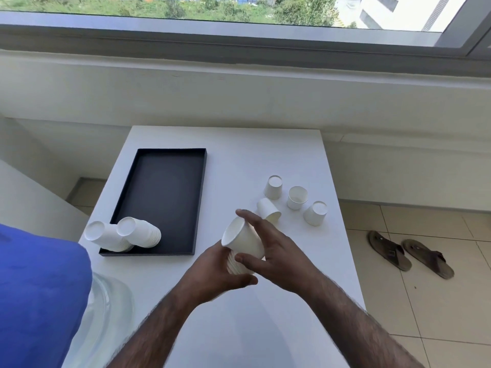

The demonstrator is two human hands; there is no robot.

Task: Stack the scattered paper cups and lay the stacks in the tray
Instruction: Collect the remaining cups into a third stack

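Note:
Above the white table's middle, both hands hold one stack of white paper cups (243, 244). My left hand (212, 272) grips the stack's ribbed rim end from below. My right hand (276, 251) wraps the top cup, whose base points up and left. Several loose cups sit to the right: one upside down (273, 187), one upright (297, 198), one tilted (315, 213), and one on its side (269, 210) just behind my right fingers. The black tray (162, 166) lies at the left, with two cup stacks (125, 236) on their sides at its near left corner.
The white table (239, 328) stands below a window ledge. A blue cloth (39, 293) and a clear plastic shape (111, 309) lie at the near left. A pair of brown sandals (409, 253) rests on the tiled floor to the right.

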